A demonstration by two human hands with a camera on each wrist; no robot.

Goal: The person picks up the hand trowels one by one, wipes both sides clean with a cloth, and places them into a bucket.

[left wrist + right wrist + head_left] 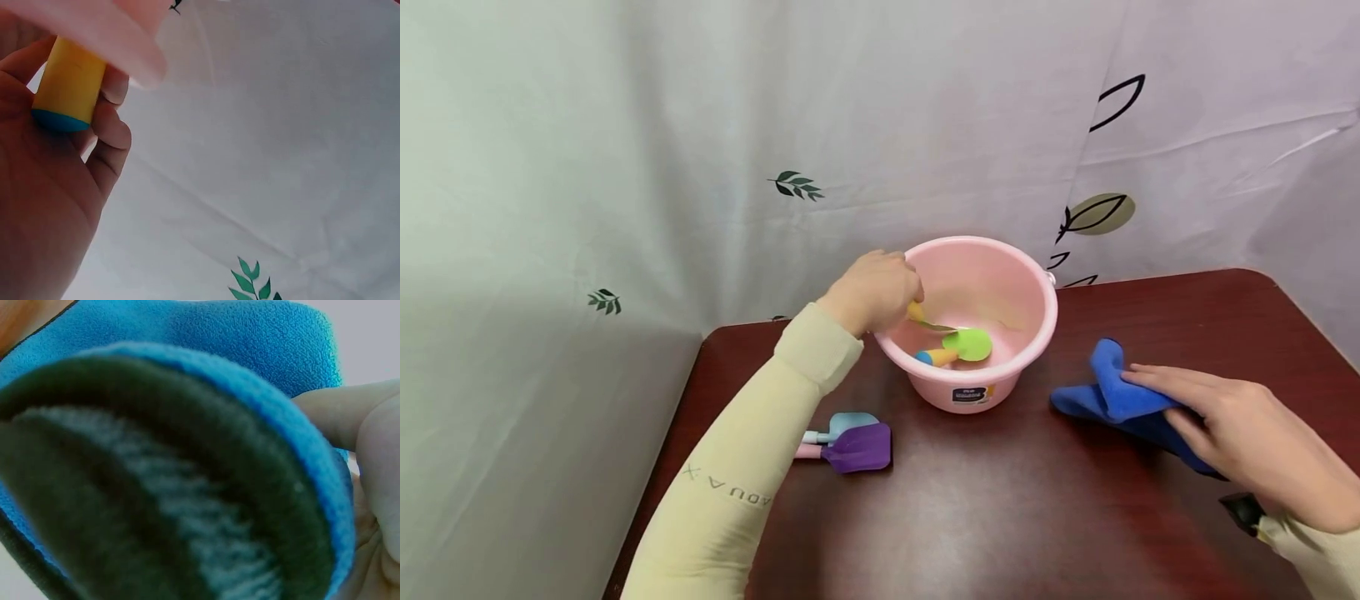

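My left hand reaches over the near-left rim of a pink bucket. It grips a toy shovel by its yellow handle, which ends in a blue cap; the thin blade slants down inside the bucket. Another toy shovel, with a green blade and an orange handle, lies on the bucket's bottom. At the right, my right hand holds a folded blue cloth between thumb and fingers. The right wrist view shows the cloth's fuzzy surface and dark edging up close.
A purple toy shovel overlaps a light blue one on the dark red table, left of the bucket; my left sleeve hides part of their handles. A pale curtain with leaf prints hangs behind the table.
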